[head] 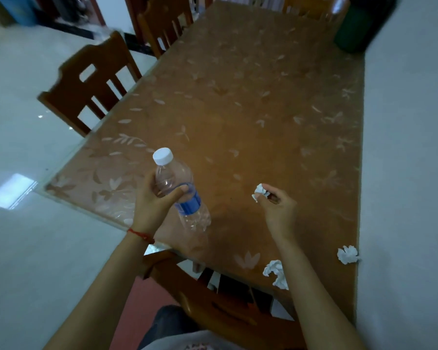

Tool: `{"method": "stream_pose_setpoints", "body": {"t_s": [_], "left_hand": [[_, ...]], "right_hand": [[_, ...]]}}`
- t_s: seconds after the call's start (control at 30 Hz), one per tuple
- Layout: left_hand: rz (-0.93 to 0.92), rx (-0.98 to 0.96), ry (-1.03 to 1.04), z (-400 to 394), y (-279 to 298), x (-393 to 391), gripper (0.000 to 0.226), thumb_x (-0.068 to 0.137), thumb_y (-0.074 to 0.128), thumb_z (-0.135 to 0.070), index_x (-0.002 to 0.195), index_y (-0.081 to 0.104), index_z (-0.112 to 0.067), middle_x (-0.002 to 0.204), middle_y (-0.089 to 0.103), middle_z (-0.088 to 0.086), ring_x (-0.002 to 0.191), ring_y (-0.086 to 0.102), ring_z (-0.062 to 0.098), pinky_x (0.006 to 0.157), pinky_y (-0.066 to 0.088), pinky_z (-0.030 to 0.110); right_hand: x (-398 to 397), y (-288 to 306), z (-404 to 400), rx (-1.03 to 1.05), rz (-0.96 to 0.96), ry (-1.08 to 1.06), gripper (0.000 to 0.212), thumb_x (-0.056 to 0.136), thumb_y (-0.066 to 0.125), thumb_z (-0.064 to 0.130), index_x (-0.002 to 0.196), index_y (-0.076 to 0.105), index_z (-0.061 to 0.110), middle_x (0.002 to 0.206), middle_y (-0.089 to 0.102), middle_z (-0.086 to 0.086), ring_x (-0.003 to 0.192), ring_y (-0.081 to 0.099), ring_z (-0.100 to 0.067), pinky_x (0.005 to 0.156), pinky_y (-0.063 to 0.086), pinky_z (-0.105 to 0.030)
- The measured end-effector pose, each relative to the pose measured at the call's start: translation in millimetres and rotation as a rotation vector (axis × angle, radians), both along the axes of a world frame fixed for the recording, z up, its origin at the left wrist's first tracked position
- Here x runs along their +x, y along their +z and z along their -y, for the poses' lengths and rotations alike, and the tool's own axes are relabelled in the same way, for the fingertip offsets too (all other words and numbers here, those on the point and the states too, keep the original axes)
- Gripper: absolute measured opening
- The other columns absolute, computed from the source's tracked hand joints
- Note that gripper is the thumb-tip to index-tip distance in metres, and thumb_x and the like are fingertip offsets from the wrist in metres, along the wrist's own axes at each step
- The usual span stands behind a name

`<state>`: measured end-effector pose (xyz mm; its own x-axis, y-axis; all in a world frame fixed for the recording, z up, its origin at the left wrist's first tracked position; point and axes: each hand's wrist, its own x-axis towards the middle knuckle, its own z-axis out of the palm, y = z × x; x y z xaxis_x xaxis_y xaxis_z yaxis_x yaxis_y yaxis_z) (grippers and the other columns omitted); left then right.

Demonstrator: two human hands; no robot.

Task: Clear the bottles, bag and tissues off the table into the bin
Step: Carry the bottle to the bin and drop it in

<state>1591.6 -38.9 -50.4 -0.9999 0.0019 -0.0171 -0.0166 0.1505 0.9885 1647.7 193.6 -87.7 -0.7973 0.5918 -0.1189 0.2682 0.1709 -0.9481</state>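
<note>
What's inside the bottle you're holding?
The bottle in the left hand looks clear and empty, with its white cap on. The blue label and the fingers hide part of the inside.

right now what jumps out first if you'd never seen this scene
The clear bottle with a white cap, gripped by the left hand above the table's near end. Beside it the right hand pinches a crumpled tissue, and two more tissues lie near the table's near-right corner.
</note>
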Motion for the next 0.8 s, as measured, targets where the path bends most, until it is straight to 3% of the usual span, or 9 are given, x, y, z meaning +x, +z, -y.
{"method": "stream_pose_setpoints", "body": {"t_s": [0.1, 0.23, 0.47, 0.63, 0.8], "left_hand": [[-0.011, 0.012, 0.091, 19, 8, 10, 0.044, 0.073, 0.072, -0.010, 0.111, 0.051, -0.017, 0.100, 0.061, -0.007, 0.089, 0.062, -0.001, 0.068, 0.050, 0.008], [-0.052, 0.055, 0.220, 52, 17, 25, 0.040, 0.072, 0.071, -0.009, 0.101, 0.053, -0.030, 0.099, 0.062, -0.009, 0.086, 0.063, -0.006, 0.069, 0.050, 0.009], [-0.075, 0.082, 0.481, 129, 21, 48, 0.039, 0.073, 0.071, -0.009, 0.103, 0.053, -0.025, 0.101, 0.063, -0.001, 0.086, 0.065, 0.001, 0.069, 0.051, 0.011], [-0.056, 0.074, 0.628, 201, 17, 69, 0.041, 0.075, 0.071, -0.009, 0.110, 0.052, -0.017, 0.106, 0.061, 0.006, 0.092, 0.061, 0.005, 0.070, 0.051, 0.010], [-0.021, 0.040, 0.736, 280, 11, 94, 0.039, 0.077, 0.069, -0.012, 0.110, 0.050, -0.019, 0.107, 0.060, 0.004, 0.093, 0.062, 0.015, 0.070, 0.048, 0.012]], "right_hand": [[-9, 6, 14, -0.018, -0.017, 0.083, 0.026, 0.074, 0.074, 0.015, 0.097, 0.069, 0.026, 0.096, 0.067, 0.003, 0.083, 0.062, 0.000, 0.070, 0.046, -0.011], [-23, 14, 48, -0.052, -0.063, 0.189, 0.027, 0.073, 0.074, 0.006, 0.098, 0.070, 0.014, 0.101, 0.066, -0.005, 0.078, 0.060, 0.000, 0.065, 0.045, -0.004], [-47, 26, 131, -0.071, -0.088, 0.394, 0.027, 0.072, 0.071, -0.002, 0.098, 0.069, 0.005, 0.093, 0.066, -0.011, 0.074, 0.059, -0.005, 0.064, 0.044, -0.003], [-63, 30, 212, -0.070, -0.043, 0.516, 0.026, 0.073, 0.073, 0.006, 0.098, 0.071, 0.012, 0.085, 0.067, 0.000, 0.074, 0.060, -0.004, 0.063, 0.045, -0.004], [-60, 27, 309, -0.109, -0.040, 0.665, 0.024, 0.071, 0.073, 0.005, 0.094, 0.072, 0.013, 0.077, 0.066, 0.008, 0.064, 0.059, 0.012, 0.060, 0.043, -0.002]]}}
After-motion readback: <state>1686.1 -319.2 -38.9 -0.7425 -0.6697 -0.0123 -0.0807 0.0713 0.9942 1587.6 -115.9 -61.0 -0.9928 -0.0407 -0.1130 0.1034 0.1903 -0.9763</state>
